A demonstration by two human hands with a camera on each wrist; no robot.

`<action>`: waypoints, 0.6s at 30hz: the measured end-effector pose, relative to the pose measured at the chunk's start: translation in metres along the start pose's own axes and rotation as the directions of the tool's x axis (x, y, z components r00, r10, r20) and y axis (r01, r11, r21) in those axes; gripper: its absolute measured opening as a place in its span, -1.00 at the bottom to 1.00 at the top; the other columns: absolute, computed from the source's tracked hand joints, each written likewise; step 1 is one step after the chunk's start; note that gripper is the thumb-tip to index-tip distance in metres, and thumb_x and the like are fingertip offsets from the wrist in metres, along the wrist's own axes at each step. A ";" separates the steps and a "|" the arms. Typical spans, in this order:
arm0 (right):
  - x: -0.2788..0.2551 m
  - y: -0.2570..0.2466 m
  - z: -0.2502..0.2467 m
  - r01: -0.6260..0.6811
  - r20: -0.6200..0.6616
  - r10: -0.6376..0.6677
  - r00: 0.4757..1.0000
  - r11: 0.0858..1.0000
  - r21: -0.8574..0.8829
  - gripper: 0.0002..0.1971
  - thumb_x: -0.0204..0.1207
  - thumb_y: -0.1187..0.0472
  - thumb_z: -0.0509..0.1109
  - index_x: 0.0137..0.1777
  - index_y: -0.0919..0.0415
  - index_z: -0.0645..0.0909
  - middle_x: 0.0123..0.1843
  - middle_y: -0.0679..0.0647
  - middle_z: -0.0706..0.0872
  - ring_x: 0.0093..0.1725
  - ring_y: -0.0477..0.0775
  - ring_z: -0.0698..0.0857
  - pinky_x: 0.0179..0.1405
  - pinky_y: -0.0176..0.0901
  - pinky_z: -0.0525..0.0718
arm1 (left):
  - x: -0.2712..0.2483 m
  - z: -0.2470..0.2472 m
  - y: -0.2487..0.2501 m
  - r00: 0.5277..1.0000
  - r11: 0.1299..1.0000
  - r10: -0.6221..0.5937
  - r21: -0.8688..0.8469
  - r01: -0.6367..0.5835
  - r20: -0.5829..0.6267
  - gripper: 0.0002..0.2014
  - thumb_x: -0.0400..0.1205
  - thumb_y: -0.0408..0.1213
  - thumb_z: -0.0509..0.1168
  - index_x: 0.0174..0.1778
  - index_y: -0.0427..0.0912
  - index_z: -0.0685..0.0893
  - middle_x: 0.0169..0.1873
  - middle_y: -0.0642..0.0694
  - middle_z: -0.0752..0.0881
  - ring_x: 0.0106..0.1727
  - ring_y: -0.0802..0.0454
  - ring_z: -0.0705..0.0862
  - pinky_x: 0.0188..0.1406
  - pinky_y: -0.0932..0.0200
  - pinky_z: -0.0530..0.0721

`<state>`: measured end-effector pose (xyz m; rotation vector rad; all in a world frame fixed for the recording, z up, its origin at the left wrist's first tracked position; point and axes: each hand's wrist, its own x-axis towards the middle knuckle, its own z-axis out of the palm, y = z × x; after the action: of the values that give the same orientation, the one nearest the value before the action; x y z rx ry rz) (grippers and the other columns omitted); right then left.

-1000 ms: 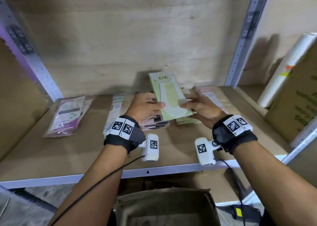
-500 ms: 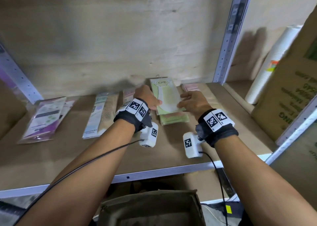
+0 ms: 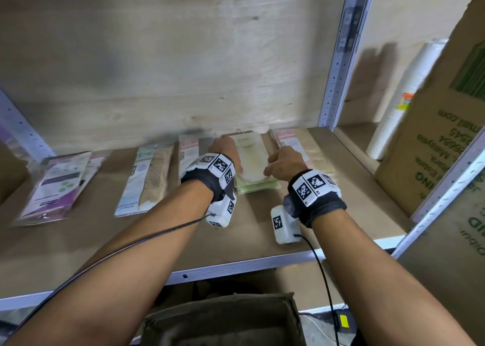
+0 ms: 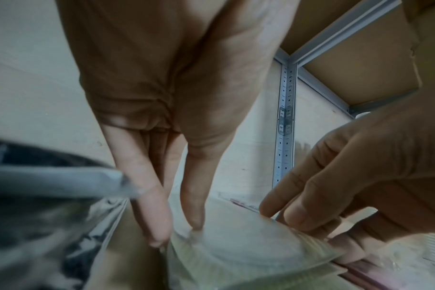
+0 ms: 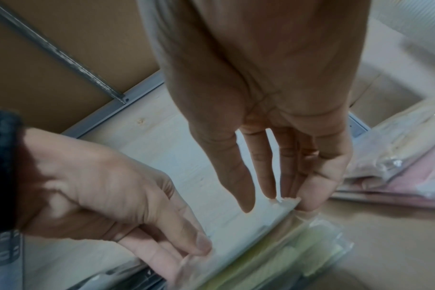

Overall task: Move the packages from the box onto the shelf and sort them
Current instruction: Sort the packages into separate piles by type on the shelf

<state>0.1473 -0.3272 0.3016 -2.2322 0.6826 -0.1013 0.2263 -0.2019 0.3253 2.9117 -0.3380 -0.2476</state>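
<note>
Placement step judged in hand: the green package (image 3: 249,159) lies atop the green stack (image 3: 257,186) at frame centre on the shelf (image 3: 341,209), left hand (image 3: 227,148) pinching its left edge, right hand (image 3: 284,162) straight-fingered against its right edge; release calls for squared edges.

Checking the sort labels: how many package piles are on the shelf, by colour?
Purple flat plastic package pile: 1
Blue-and-beige plastic package pile: 1
Pink-topped plastic package piles: 2
Green plastic package stack: 1
Total: 5 piles. The number of packages inside each pile cannot be told.
</note>
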 end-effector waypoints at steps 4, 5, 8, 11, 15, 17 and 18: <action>-0.001 0.000 0.001 0.000 0.010 0.000 1.000 1.000 -0.009 -0.62 0.48 0.37 0.52 0.30 0.38 0.64 0.30 0.26 0.70 0.30 0.21 0.67 0.17 -0.14 0.65 | 0.003 0.004 0.002 0.999 0.998 -0.013 -0.054 0.015 0.031 -0.22 0.45 -0.12 0.63 0.46 -0.48 0.48 0.28 -0.29 0.75 0.29 -0.19 0.74 0.24 0.01 0.72; 0.000 0.000 0.001 0.001 0.011 -0.001 1.000 1.000 -0.013 -0.61 0.48 0.37 0.52 0.31 0.38 0.64 0.30 0.27 0.70 0.30 0.21 0.67 0.20 -0.12 0.66 | 0.003 0.004 0.002 0.999 0.998 -0.010 -0.057 0.012 0.030 -0.22 0.46 -0.13 0.62 0.47 -0.48 0.47 0.28 -0.29 0.74 0.30 -0.19 0.73 0.26 0.00 0.72; 0.001 0.000 0.001 0.008 0.015 -0.007 1.000 1.000 -0.026 -0.61 0.49 0.38 0.50 0.31 0.40 0.63 0.29 0.27 0.70 0.30 0.22 0.67 0.23 -0.10 0.68 | 0.001 0.004 0.005 1.000 1.000 -0.004 -0.016 0.004 0.010 -0.24 0.48 -0.11 0.60 0.47 -0.46 0.49 0.29 -0.27 0.75 0.31 -0.17 0.73 0.18 0.06 0.70; 0.001 0.001 0.002 0.011 0.019 -0.011 1.000 0.999 -0.032 -0.63 0.49 0.38 0.49 0.30 0.40 0.63 0.28 0.26 0.71 0.28 0.20 0.68 0.17 -0.13 0.66 | 0.001 0.005 0.005 1.000 1.000 0.003 0.029 -0.003 -0.003 -0.28 0.46 -0.08 0.61 0.42 -0.43 0.56 0.28 -0.25 0.75 0.29 -0.17 0.73 0.11 0.07 0.71; 0.003 0.000 0.000 0.025 0.009 -0.025 1.000 0.999 -0.032 -0.62 0.49 0.35 0.50 0.30 0.37 0.65 0.29 0.24 0.71 0.29 0.19 0.67 0.13 -0.17 0.61 | 0.002 0.000 0.003 0.997 0.998 0.050 0.025 -0.049 -0.059 -0.48 0.45 -0.10 0.62 0.18 -0.37 0.68 0.13 -0.25 0.81 0.17 -0.15 0.79 -0.01 0.07 0.72; 0.004 0.000 -0.002 0.049 -0.014 -0.049 0.999 0.999 -0.019 -0.58 0.49 0.31 0.51 0.35 0.33 0.64 0.34 0.23 0.69 0.34 0.19 0.65 0.28 -0.12 0.63 | 0.004 -0.012 0.002 0.994 0.997 0.057 -0.045 -0.061 -0.090 -0.56 0.46 -0.17 0.61 0.10 -0.38 0.68 0.08 -0.28 0.81 0.11 -0.19 0.81 0.03 0.02 0.78; 0.004 -0.001 -0.003 0.067 -0.028 -0.067 0.997 0.998 -0.008 -0.57 0.49 0.28 0.51 0.37 0.29 0.63 0.36 0.21 0.68 0.36 0.19 0.63 0.35 -0.08 0.61 | 0.004 -0.020 0.000 0.992 0.994 0.056 -0.084 -0.066 -0.116 -0.58 0.47 -0.19 0.60 0.09 -0.39 0.69 0.07 -0.30 0.81 0.10 -0.22 0.81 0.04 -0.01 0.79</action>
<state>0.1507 -0.3308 0.3037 -2.2645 0.6238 -0.1645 0.2343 -0.1993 0.3440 2.8094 -0.3861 -0.0842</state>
